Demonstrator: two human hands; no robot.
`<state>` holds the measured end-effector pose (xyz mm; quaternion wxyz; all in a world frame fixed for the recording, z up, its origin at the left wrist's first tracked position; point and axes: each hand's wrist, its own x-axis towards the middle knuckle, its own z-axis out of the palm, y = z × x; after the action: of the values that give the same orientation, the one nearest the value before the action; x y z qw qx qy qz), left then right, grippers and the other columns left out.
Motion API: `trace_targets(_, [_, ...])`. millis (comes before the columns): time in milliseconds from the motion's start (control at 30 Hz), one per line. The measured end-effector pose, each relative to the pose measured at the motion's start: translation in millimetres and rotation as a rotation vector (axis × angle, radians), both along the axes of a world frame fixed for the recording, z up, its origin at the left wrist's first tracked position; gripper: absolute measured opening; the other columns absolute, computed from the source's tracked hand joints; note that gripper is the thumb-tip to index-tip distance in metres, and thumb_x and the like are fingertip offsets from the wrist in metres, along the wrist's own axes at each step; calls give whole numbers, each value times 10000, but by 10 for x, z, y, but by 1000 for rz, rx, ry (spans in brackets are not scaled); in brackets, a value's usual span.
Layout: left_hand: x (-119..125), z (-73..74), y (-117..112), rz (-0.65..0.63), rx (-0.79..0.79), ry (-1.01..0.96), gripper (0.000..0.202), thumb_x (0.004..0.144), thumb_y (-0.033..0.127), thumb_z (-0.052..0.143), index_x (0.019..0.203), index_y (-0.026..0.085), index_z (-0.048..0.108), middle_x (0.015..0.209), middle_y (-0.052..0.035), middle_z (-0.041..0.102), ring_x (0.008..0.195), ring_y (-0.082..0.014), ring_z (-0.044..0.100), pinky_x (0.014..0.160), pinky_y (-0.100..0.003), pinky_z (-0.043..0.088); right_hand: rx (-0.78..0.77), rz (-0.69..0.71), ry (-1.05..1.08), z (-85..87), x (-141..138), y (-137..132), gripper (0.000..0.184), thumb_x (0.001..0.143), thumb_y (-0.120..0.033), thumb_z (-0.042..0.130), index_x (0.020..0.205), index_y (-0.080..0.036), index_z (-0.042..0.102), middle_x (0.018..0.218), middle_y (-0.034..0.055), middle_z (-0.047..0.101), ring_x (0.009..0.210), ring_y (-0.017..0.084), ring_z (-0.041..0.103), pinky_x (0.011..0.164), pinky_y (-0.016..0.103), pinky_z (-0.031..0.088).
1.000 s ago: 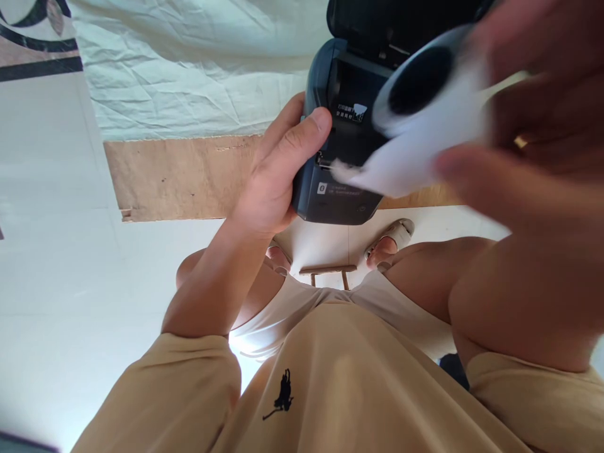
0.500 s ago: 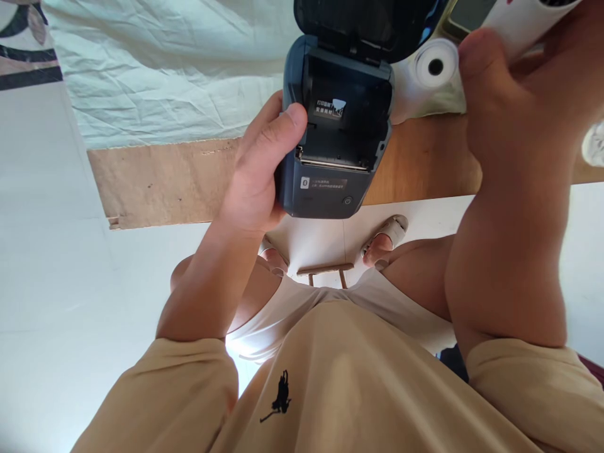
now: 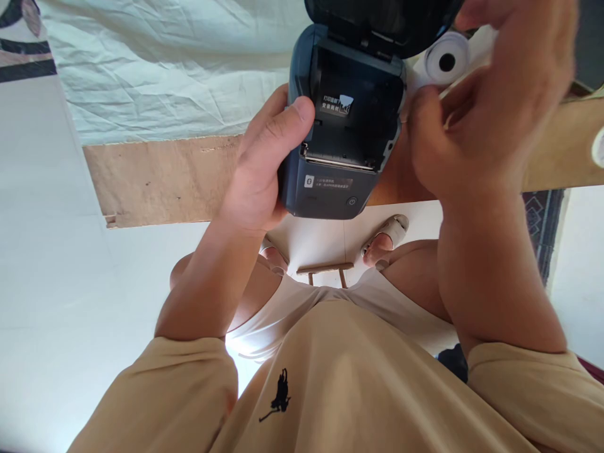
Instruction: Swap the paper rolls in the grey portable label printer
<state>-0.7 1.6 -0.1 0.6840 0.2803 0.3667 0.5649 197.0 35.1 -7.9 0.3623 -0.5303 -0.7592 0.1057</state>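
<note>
My left hand point(image 3: 268, 151) grips the side of a dark blue label printer point(image 3: 330, 195), thumb on its rim. The printer's black lid point(image 3: 377, 25) is swung up, and its paper bay point(image 3: 353, 132) shows a torn sticker inside and no roll. My right hand point(image 3: 491, 100) is curled, thumb low and a finger high, about something white, seemingly a paper roll point(image 3: 482, 45), mostly covered by the hand. Close beside the printer, near my thumb, a white label roll point(image 3: 431, 60) shows its dark core hole.
A pale green cloth point(image 3: 174, 69) covers much of the wooden table point(image 3: 165, 182). A dark flat object point(image 3: 589, 44) lies at the far right, with a round whitish item point(image 3: 599, 148) below it. My legs and a wooden bar point(image 3: 325, 268) are under the table edge.
My right hand has come left and lower, beside the printer and the label roll. The printer, still in my left hand, has shifted slightly right.
</note>
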Motion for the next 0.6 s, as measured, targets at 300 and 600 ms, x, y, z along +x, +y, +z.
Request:
trace_targets(300, [-20, 12, -13, -26, -10, -22, 225, 870, 408, 733, 814, 217, 627, 963, -75, 700, 966, -244, 713, 575, -274, 407, 190, 20, -157, -70, 17, -19, 411, 663, -118, 560, 1060, -142, 664, 969, 41, 675, 838, 110, 594, 769, 252, 421])
trace_targets(600, [24, 29, -44, 20, -5, 83, 402, 902, 586, 677, 780, 220, 564, 871, -69, 667, 859, -224, 682, 532, -290, 350, 121, 56, -205, -82, 7, -61, 239, 890, -227, 600, 1107, -162, 678, 1076, 110, 600, 957, 133, 596, 864, 274, 464])
